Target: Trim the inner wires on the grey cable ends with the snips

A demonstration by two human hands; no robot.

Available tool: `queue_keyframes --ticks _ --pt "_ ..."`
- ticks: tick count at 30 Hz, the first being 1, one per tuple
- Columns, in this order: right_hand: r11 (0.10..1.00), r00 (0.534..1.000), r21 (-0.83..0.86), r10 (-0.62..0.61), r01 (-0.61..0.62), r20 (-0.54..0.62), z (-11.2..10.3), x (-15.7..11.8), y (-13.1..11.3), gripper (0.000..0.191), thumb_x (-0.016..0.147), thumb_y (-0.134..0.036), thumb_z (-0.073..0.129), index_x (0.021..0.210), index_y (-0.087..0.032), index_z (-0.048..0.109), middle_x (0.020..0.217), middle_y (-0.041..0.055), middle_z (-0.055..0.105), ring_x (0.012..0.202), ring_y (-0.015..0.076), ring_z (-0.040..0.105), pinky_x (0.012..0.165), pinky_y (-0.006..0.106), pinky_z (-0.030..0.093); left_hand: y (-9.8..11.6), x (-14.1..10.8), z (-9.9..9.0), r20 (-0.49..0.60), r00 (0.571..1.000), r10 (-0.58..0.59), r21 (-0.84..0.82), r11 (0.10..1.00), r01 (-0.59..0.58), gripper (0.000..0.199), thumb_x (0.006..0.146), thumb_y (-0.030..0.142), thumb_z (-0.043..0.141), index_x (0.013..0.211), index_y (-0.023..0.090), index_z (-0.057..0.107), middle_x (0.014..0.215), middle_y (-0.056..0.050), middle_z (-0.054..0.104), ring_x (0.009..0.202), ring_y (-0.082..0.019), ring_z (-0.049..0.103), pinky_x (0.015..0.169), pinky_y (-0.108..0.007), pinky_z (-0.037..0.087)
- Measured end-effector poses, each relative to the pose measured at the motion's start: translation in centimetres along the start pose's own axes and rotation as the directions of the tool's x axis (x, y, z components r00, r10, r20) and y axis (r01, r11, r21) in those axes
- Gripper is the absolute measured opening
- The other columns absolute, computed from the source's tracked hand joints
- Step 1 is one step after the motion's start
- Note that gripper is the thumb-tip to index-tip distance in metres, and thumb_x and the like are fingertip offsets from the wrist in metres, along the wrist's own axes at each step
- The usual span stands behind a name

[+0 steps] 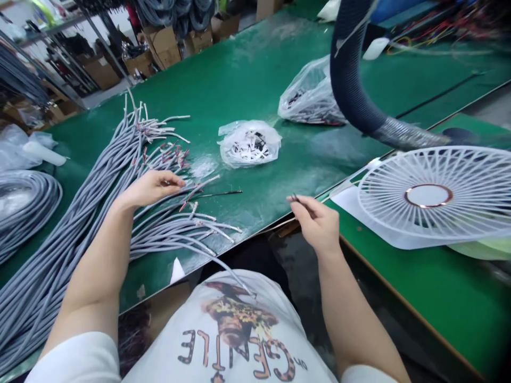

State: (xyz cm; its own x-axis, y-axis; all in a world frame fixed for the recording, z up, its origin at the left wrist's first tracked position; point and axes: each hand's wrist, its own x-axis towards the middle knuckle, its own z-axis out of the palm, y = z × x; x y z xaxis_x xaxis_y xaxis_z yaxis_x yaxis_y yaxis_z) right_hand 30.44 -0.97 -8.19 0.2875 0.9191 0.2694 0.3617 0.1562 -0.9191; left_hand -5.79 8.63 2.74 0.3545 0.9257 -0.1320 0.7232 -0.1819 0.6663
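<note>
My left hand [154,187] is over a bundle of grey cables [107,159], its fingers loosely bent and slightly apart beside the stripped cable ends. Red and white inner wires [173,154] stick out of several ends. A nearer fan of grey cables [175,229] lies below this hand, and one cable reaches over the table edge to the shirt. Past the front edge, my right hand [319,221] pinches a small dark thin piece [294,197] between thumb and fingers; its kind is too small to tell. A thin dark rod [221,193] lies among the cable ends.
A plastic bag of black and white bits [250,143] sits mid-table, with a fuller clear bag [311,96] behind. A black flexible hose [351,80] arches down at right near a white fan grille [435,191]. Coiled grey cable [27,207] lies at far left.
</note>
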Motion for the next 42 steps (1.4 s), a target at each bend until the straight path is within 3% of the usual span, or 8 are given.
queue_keyframes --ticks 3,7,17,22,25,28,34,42 --pt "0.995 0.995 -0.022 -0.099 0.099 0.024 1.9 2.6 0.0 0.025 0.083 -0.040 0.058 0.089 -0.019 0.071 0.078 0.0034 0.068 0.067 0.0162 0.062 0.066 0.029 0.050 -1.4 -2.2 1.4 0.094 0.995 -0.035 0.048 0.998 0.030 0.039 0.063 0.050 0.073 0.085 0.018 0.074 0.087 -0.006 0.072 0.079 -0.019 0.064 0.074 -0.026 0.048" --pt "0.983 0.983 -0.037 -0.181 0.182 0.033 3.6 5.1 1.2 0.027 0.085 -0.041 0.055 0.076 -0.017 0.065 0.062 -0.0017 0.052 0.058 0.0109 0.047 0.060 0.025 0.040 -2.0 -2.6 3.2 0.030 0.999 0.027 0.043 0.999 -0.029 0.041 0.066 0.055 0.070 0.084 0.019 0.075 0.084 -0.007 0.071 0.077 -0.019 0.063 0.072 -0.027 0.048" --pt "0.972 0.973 -0.039 -0.232 0.232 0.004 3.3 5.5 1.6 0.044 0.087 -0.056 0.048 0.068 -0.017 0.056 0.058 -0.0037 0.038 0.057 0.0097 0.036 0.057 0.024 0.032 -4.0 -2.0 5.1 -0.006 0.999 0.046 -0.099 0.994 -0.047 0.046 0.062 0.060 0.072 0.081 0.019 0.076 0.089 -0.007 0.070 0.086 -0.021 0.061 0.084 -0.032 0.047" --pt "0.974 0.974 -0.037 -0.226 0.225 -0.028 3.3 6.4 2.3 0.047 0.087 -0.058 0.046 0.069 -0.017 0.056 0.057 -0.0040 0.037 0.056 0.0097 0.036 0.058 0.025 0.032 -4.2 -1.3 4.6 0.174 0.984 0.041 -0.131 0.991 -0.018 0.046 0.067 0.056 0.072 0.091 0.018 0.073 0.095 -0.002 0.067 0.091 -0.017 0.057 0.090 -0.030 0.043" --pt "0.976 0.976 -0.042 -0.214 0.213 -0.042 3.3 6.5 2.5 0.048 0.088 -0.059 0.044 0.070 -0.017 0.056 0.058 -0.0037 0.038 0.057 0.0096 0.037 0.059 0.025 0.032 -4.4 -1.0 4.4 0.227 0.973 0.042 -0.107 0.994 -0.017 0.047 0.067 0.055 0.073 0.096 0.018 0.072 0.097 -0.002 0.065 0.086 -0.015 0.055 0.083 -0.028 0.043" --pt "0.976 0.975 -0.050 -0.215 0.213 -0.044 3.3 6.5 2.3 0.049 0.088 -0.060 0.042 0.071 -0.017 0.056 0.061 -0.0033 0.038 0.059 0.0097 0.038 0.061 0.024 0.033 -4.7 -0.9 4.5 0.194 0.981 0.012 -0.088 0.996 0.006 0.051 0.065 0.056 0.074 0.099 0.018 0.071 0.094 -0.002 0.064 0.080 -0.014 0.054 0.075 -0.027 0.043" --pt "0.971 0.970 -0.028 -0.240 0.239 -0.032 3.2 6.3 2.2 0.047 0.089 -0.059 0.043 0.072 -0.016 0.055 0.062 -0.0035 0.037 0.059 0.0088 0.035 0.060 0.024 0.031 -4.9 -1.3 5.0 0.099 0.995 0.031 -0.036 0.999 -0.027 0.045 0.068 0.055 0.072 0.095 0.019 0.072 0.094 -0.003 0.066 0.087 -0.017 0.055 0.081 -0.029 0.043" --pt "0.963 0.963 0.005 -0.269 0.269 -0.014 3.2 6.2 2.3 0.046 0.088 -0.058 0.044 0.072 -0.017 0.055 0.062 -0.0039 0.037 0.058 0.0082 0.035 0.060 0.024 0.031 -5.6 -1.4 5.7 -0.039 0.998 0.049 -0.050 0.997 -0.051 0.044 0.063 0.056 0.074 0.088 0.019 0.074 0.089 -0.006 0.068 0.081 -0.016 0.061 0.079 -0.030 0.049"
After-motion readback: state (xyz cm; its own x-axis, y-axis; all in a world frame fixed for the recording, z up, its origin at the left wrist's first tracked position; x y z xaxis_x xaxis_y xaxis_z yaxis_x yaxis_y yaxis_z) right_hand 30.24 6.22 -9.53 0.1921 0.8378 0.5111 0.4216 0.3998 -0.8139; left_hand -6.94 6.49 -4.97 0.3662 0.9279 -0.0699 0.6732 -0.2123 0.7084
